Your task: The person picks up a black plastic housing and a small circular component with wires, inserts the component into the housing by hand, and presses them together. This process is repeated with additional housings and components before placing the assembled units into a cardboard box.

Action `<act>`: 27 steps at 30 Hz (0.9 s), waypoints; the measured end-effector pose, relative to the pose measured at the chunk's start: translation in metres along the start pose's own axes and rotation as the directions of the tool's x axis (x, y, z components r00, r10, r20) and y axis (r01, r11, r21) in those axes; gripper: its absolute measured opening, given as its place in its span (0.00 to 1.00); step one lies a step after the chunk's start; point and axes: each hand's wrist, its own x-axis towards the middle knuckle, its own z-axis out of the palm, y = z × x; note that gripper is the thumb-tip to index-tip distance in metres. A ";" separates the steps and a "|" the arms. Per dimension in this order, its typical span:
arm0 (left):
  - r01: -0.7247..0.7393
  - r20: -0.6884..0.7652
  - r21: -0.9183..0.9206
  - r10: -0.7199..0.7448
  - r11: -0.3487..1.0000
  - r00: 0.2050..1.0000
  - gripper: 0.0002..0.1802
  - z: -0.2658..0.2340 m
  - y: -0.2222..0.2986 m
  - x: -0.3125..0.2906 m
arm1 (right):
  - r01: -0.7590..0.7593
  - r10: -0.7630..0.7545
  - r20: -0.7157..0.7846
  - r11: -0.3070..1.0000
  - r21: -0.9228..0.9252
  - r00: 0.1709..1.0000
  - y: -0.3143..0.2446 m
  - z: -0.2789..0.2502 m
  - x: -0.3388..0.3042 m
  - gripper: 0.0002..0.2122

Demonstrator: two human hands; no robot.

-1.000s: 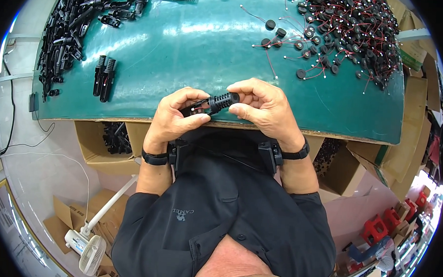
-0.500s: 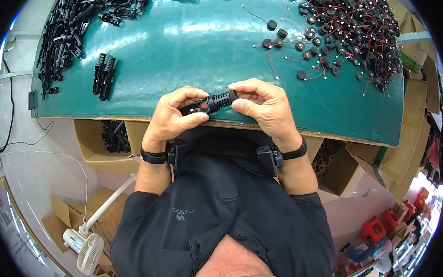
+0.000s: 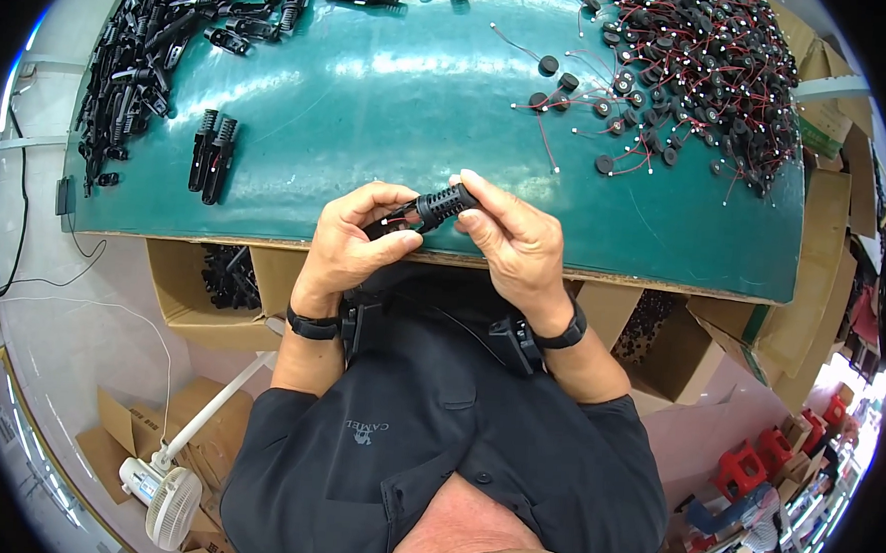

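A black plastic housing with a ribbed, slotted cylindrical end [image 3: 441, 207] is held over the table's near edge, tilted up to the right. My left hand [image 3: 355, 234] closes round its longer open body, where a short red wire and a small white connector show. At the ribbed end, my right hand [image 3: 518, 242] pinches the round tip between thumb and fingers. Two similar black housings [image 3: 212, 157] lie side by side on the green table to the left. Whatever sits inside the ribbed end is hidden.
Black housings [image 3: 138, 70] are heaped at the table's far left. Small round black parts with red wires [image 3: 714, 80] are piled far right, some scattered inward. Open cardboard boxes [image 3: 201, 309] stand under the near edge of the green table [image 3: 371, 123]. A white fan [image 3: 173, 503] is lower left.
My right hand has turned and drawn slightly inward at the ribbed end, its wrist now further left. My left hand keeps its hold, shifted slightly right with the housing.
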 end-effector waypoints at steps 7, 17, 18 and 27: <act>-0.099 -0.090 -0.060 0.093 0.993 0.992 0.25 0.009 -0.004 0.002 | 0.002 0.007 -0.049 0.986 0.164 0.999 0.001 0.022 -0.003 0.26; -0.102 -0.072 0.157 0.115 0.982 0.991 0.24 -0.005 0.011 0.001 | 0.051 -0.048 -0.025 0.984 0.171 0.999 0.003 0.023 0.000 0.30; -0.101 -0.054 0.267 0.120 0.958 0.991 0.24 -0.013 0.018 -0.002 | 0.062 -0.061 -0.013 0.993 0.096 0.998 0.000 0.018 0.002 0.30; -0.283 0.284 0.959 -0.026 0.018 0.959 0.11 -0.047 0.124 0.048 | 0.181 -0.171 0.065 0.959 -0.220 0.983 0.001 0.004 0.002 0.21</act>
